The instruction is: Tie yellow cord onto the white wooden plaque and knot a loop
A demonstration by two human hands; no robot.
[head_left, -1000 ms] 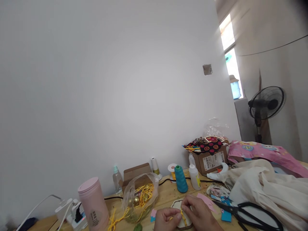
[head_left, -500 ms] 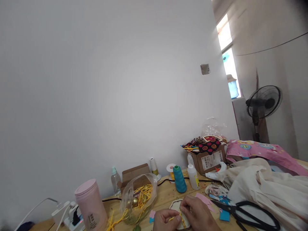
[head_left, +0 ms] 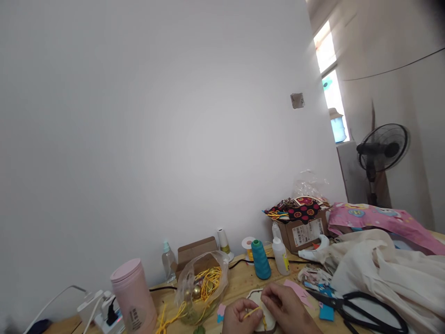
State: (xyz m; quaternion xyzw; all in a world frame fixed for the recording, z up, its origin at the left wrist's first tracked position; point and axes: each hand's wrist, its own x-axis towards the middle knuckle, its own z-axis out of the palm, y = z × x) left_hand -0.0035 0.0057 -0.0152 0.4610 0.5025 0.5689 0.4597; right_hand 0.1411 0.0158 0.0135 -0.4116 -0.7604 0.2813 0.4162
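Note:
At the bottom of the view, my left hand (head_left: pixel 243 316) pinches a yellow cord (head_left: pixel 253 311) between thumb and fingers. Close beside it, my right hand (head_left: pixel 283 304) has its fingers pressed together over a cream, dark-edged flat piece (head_left: pixel 255 295). What the right fingertips hold, if anything, is too small to make out. The cream piece lies under both hands, which cover most of it. More yellow cord hangs down over its surface.
Black-handled scissors (head_left: pixel 365 308) lie right of my hands, beside blue scraps (head_left: pixel 327 311) and white cloth (head_left: pixel 375 264). Behind stand a teal thread cone (head_left: pixel 260 260) and a glue bottle (head_left: pixel 281 257). To the left are a plastic bag (head_left: pixel 187 297) of yellow cords and a pink canister (head_left: pixel 134 294).
The camera view has shifted very slightly. My left fingers have turned a little, and the yellow cord now shows more clearly across them. My right hand stays nearly in place.

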